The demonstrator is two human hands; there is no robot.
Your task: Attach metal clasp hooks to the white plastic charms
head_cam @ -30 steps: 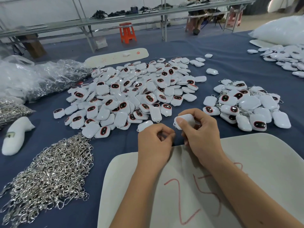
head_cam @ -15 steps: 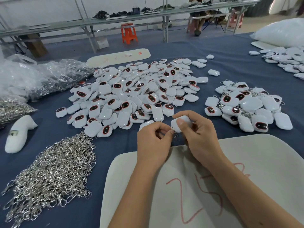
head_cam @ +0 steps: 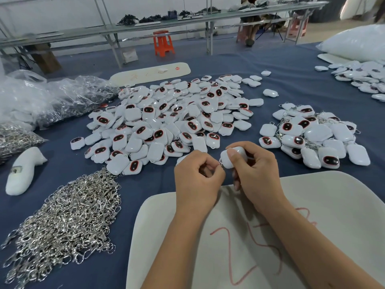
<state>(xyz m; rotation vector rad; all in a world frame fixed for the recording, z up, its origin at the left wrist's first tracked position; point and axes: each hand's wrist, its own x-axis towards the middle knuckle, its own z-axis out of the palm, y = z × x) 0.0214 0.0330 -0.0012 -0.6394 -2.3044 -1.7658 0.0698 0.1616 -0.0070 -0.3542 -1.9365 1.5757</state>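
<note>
My right hand (head_cam: 257,174) grips a white plastic charm (head_cam: 235,156) just above the near edge of the blue table. My left hand (head_cam: 196,180) pinches a small metal clasp hook (head_cam: 221,164) against the charm's lower left corner; most of the hook is hidden by my fingers. A big heap of loose white charms (head_cam: 166,119) with dark red-rimmed faces lies behind my hands. A smaller heap of charms with hooks on them (head_cam: 312,134) lies to the right. A pile of silver clasp hooks (head_cam: 64,224) lies at the near left.
A white board (head_cam: 312,205) with red "25" lies under my forearms. A white plastic form (head_cam: 23,170) and clear bags of hooks (head_cam: 41,99) sit at the left. More charms (head_cam: 362,78) and a white bag (head_cam: 358,42) are far right. A long white board (head_cam: 150,73) lies behind.
My hands stay together on the charm and have shifted slightly; the left fingers have closed in on the charm's corner with the hook.
</note>
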